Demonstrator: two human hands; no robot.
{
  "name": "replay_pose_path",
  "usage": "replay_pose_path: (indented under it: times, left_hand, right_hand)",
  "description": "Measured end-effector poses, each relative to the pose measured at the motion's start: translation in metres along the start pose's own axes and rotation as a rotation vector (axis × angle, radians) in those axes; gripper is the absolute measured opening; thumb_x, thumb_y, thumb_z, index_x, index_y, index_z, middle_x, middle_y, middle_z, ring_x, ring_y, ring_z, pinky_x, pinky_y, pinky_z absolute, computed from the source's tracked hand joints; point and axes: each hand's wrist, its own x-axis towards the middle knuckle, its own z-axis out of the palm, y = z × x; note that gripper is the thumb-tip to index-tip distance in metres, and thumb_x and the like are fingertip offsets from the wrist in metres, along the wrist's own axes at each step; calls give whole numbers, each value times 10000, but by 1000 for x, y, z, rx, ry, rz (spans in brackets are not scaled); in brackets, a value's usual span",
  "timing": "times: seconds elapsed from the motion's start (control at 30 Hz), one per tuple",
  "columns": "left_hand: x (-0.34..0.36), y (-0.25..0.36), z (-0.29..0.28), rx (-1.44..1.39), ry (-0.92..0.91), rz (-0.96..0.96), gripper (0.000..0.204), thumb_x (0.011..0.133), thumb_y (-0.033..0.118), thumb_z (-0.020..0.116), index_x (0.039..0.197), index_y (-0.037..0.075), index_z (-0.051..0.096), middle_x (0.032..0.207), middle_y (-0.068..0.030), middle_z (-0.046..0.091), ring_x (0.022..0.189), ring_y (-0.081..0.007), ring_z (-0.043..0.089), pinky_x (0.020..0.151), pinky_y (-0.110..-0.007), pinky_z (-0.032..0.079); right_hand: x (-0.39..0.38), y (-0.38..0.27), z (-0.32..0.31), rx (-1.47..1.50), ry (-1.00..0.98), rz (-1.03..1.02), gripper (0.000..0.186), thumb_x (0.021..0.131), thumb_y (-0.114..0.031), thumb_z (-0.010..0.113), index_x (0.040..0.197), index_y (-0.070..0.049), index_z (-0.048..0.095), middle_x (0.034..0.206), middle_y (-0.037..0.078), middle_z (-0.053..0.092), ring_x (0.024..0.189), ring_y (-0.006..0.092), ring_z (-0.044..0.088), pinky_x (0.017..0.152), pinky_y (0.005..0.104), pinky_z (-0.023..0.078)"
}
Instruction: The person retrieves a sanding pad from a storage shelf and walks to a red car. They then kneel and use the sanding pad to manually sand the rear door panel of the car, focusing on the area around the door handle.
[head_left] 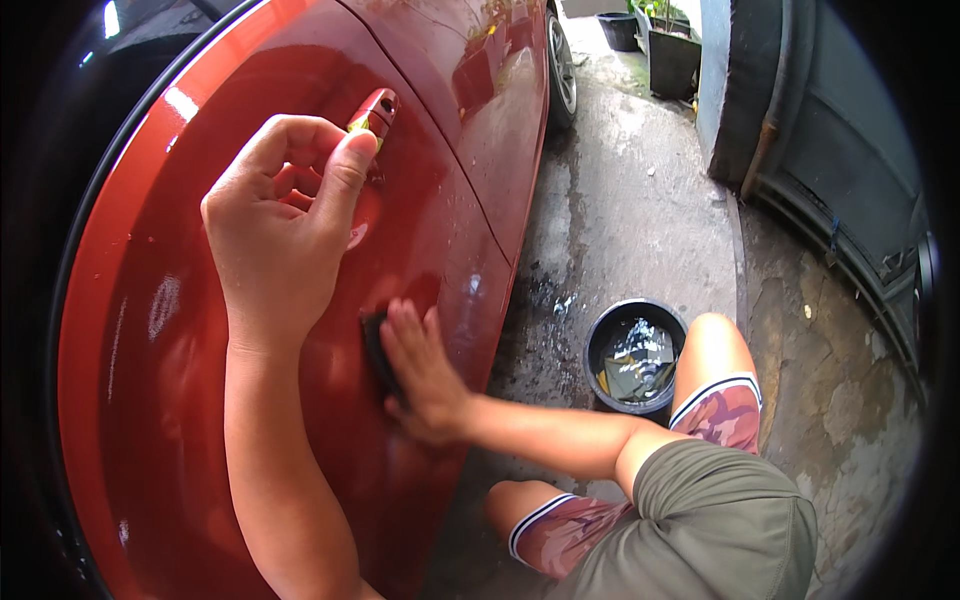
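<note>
A glossy red car door [400, 230] fills the left side. My right hand [428, 375] lies against its lower part, fingers stretched, pressing a dark pad [376, 352] to the paint; the hand is slightly blurred. Higher up, my left hand [280, 215] is closed in a pinch in front of the door, close to the red door handle [378, 112]. Something small and yellow-green [362, 126] shows at its fingertips, and I cannot make out what it is. Wet streaks and light reflections mark the paint.
A black bucket [592, 345] of water with cloth-like pieces inside stands on the wet concrete [640, 210], beside my bent knee. Farther off are a car wheel [562, 75] and potted plants [672, 60]. A grey metal gate [850, 130] bounds the right.
</note>
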Motion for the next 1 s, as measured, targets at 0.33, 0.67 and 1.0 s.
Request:
replay_pose_path:
  times: [0.33, 0.67, 1.0]
  left_hand:
    - [-5, 2, 1, 96, -13, 10, 194, 967, 199, 768, 898, 30, 705, 722, 48, 590, 563, 0, 496, 463, -188, 352]
    - [3, -1, 2, 67, 0, 39, 210, 986, 228, 749, 924, 29, 722, 694, 44, 595, 542, 0, 489, 467, -187, 337]
    - [9, -6, -9, 2, 189, 144, 330, 1029, 313, 682, 865, 31, 733, 662, 25, 592, 529, -20, 477, 493, -194, 337]
  right_hand:
    - [-13, -26, 11, -89, -142, -41, 941, 886, -375, 576, 1620, 44, 161, 1683, 338, 57, 1579, 496, 12, 1205, 708, 14]
    - [27, -49, 13, -562, -203, -63, 754, 983, -363, 471, 1587, 47, 285, 1679, 319, 151, 1590, 407, 140, 1227, 648, 148]
    - [26, -50, 1, -424, -143, -327, 877, 849, -390, 516, 1568, 67, 305, 1649, 316, 238, 1571, 441, 186, 1223, 669, 118]
